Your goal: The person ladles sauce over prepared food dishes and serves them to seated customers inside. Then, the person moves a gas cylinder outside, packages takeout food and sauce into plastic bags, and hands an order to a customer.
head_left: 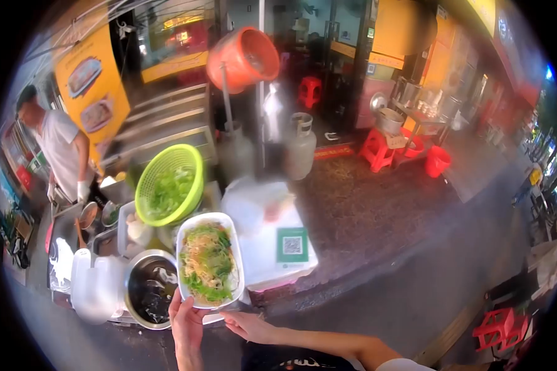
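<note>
Apparently the filling is done: the white container point(240, 266) is heaped with food point(207, 263), though no lid covers it. The left hand point(187, 320) grips its near left corner; the right hand point(252, 327) curls by the near edge, its hold unclear. The container sits between the metal bowl point(129, 289) and the QR card point(292, 245).

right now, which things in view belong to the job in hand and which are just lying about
Part of the job:
- white tray of food, held in the left hand
- probably the green basket and steel bowl beside it

Seemingly just about:
- gas cylinder
- tilted orange bucket
- red bucket
- red stool by the doorway
</note>
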